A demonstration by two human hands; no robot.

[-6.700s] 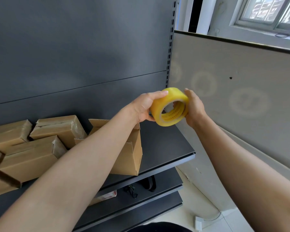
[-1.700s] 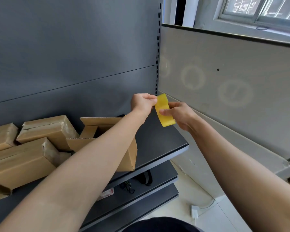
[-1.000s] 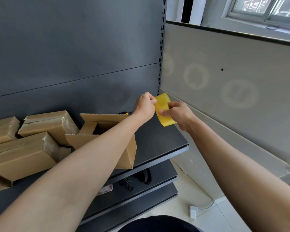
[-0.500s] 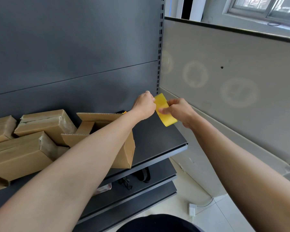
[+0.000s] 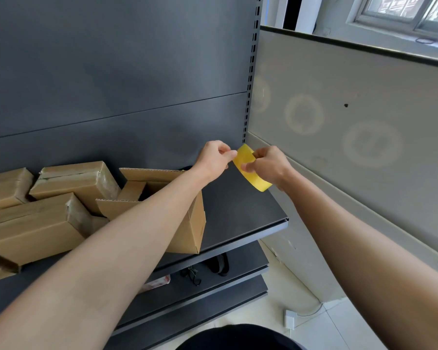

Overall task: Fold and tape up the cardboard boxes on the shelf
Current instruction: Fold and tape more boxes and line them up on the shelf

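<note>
- Picking at the tape roll goes on. A few seconds back we held it face-on, and now it sits edge-on between our hands, which have barely shifted in the last second or so.
- Our left hand pinches thumb and forefinger at the roll's upper rim, the other fingers curled in. Our right hand holds the roll with its fingers wrapped round it.
- We cannot tell whether the loose end has lifted, since the film is too thin to see here.
- No strip shows pulled out, so we judge that we are still hunting for the end and taping has not begun.
- The roll hangs in the air over the right end of the shelf, well apart from the open box.
- That box stands on the shelf with its flaps up and untaped.
- Sealed boxes are piled just beside it on the left. A dark object lies on the shelf below, and a white socket block sits on the floor.
- Our left forearm crosses over the open box, and its raised flaps need folding before any tape goes on.
</note>
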